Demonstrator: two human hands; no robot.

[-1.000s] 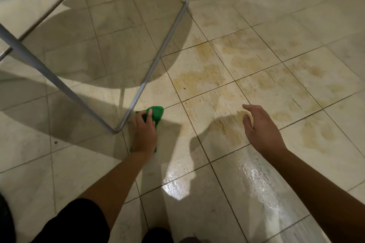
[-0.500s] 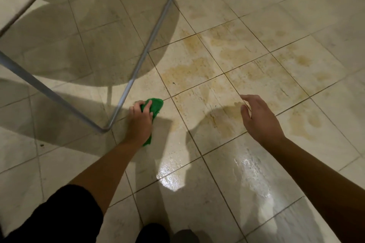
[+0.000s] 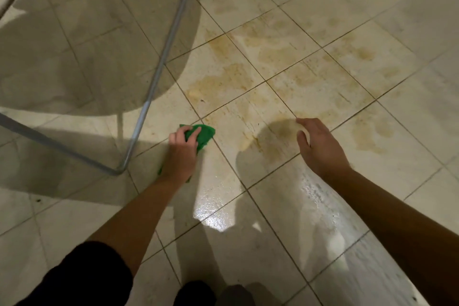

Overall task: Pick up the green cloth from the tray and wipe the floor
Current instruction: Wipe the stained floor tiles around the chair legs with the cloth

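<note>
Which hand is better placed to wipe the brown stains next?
Left: the left hand grips the cloth, close to the stains; the right hand is open and empty.

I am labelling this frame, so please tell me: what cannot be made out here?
Head view: green cloth, mostly hidden under the left hand.
Head view: metal frame, top cut off by the upper edge.
Head view: tray, nowhere in frame.
</note>
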